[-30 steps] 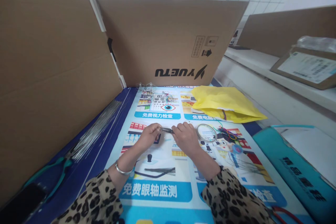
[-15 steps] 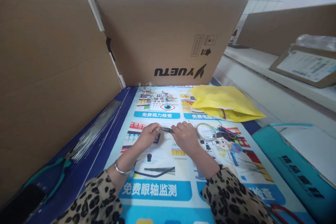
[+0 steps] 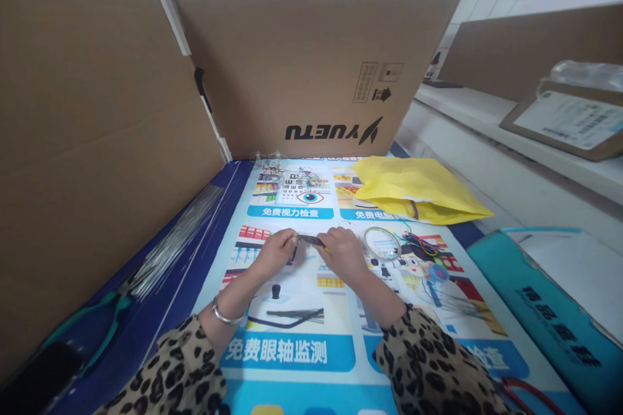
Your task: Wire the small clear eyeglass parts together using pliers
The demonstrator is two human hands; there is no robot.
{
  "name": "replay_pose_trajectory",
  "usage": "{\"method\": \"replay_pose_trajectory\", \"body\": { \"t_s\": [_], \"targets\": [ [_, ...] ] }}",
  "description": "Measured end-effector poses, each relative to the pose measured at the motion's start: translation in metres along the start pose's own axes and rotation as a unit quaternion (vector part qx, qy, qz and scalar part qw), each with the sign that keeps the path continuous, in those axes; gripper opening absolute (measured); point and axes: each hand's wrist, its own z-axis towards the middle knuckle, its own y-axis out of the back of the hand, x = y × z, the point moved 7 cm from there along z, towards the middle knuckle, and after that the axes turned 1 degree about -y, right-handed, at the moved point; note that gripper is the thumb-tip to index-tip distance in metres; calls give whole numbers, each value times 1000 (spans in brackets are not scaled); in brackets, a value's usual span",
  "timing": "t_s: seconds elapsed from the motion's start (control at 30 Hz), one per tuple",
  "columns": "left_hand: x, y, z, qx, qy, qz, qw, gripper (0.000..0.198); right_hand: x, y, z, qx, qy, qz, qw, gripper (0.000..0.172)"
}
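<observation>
My right hand (image 3: pixel 343 251) is closed round the handles of small dark-jawed pliers (image 3: pixel 310 240), a bit of yellow showing at the grip. The jaws point left and reach my left hand (image 3: pixel 278 251), whose thumb and fingers are pinched together at their tip. What sits in that pinch is too small to make out. Right of my right hand lies a round clear dish (image 3: pixel 382 244) with tiny bits inside. Below the hands, short dark wires (image 3: pixel 296 316) rest on the printed mat (image 3: pixel 335 311).
Cardboard panels (image 3: pixel 302 65) wall off the back and left. Long silvery wires (image 3: pixel 178 243) and teal-handled pliers (image 3: pixel 114 311) lie at left. On the right are coloured cords (image 3: pixel 423 245), a yellow pouch (image 3: pixel 418 188), a teal box (image 3: pixel 540 311) and a red-handled tool (image 3: pixel 530 392).
The pliers have turned slightly in my right hand, showing a broader dark face and some yellow. Both hands stay in nearly the same place.
</observation>
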Motion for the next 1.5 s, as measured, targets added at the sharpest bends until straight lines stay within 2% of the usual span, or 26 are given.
{"method": "replay_pose_trajectory", "body": {
  "t_s": [0.23,0.57,0.9,1.17,1.5],
  "targets": [
    [1,-2,-3,-6,40,-107,993,17,-2,-6,0,30,-31,46,998,17],
    [0,-1,-2,3,24,-92,995,19,-8,-10,1,46,-24,93,994,20],
    [6,-3,-1,28,23,-140,990,22,-13,-14,0,53,-11,110,992,19],
    [5,-5,-2,28,34,-123,991,21,-5,-2,0,28,29,26,999,16],
    [-1,0,-3,-8,37,-98,994,19,4,4,1,13,44,-55,997,12]
  ]
}}
